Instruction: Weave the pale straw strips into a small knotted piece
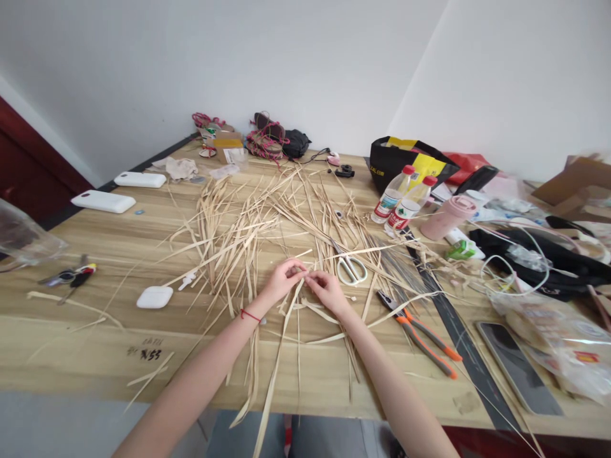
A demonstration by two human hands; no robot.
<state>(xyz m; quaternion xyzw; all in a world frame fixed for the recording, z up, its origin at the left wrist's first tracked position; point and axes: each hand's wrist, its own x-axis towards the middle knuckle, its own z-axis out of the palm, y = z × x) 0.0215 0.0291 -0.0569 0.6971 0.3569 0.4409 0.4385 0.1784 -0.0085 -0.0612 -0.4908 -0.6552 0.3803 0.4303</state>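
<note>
My left hand (282, 278) and my right hand (325, 289) meet at the middle of the wooden table (86, 331), both pinching pale dried straw strips (286, 318). The strips run from the fingers down over the table's front edge. A red thread circles my left wrist. A loose heap of straw strips (248, 222) spreads across the table behind my hands. White-handled scissors (351, 267) lie just right of my right hand, and orange-handled pliers (420, 334) lie further right.
A white earbud case (154, 297), keys (69, 275) and two white power banks (102, 201) sit left. Two water bottles (398, 200), a pink cup (449, 216), a black bag (405, 162), a long dark ruler (458, 331), a phone (518, 375) and plastic bags crowd the right. Sandals (265, 137) lie at the back.
</note>
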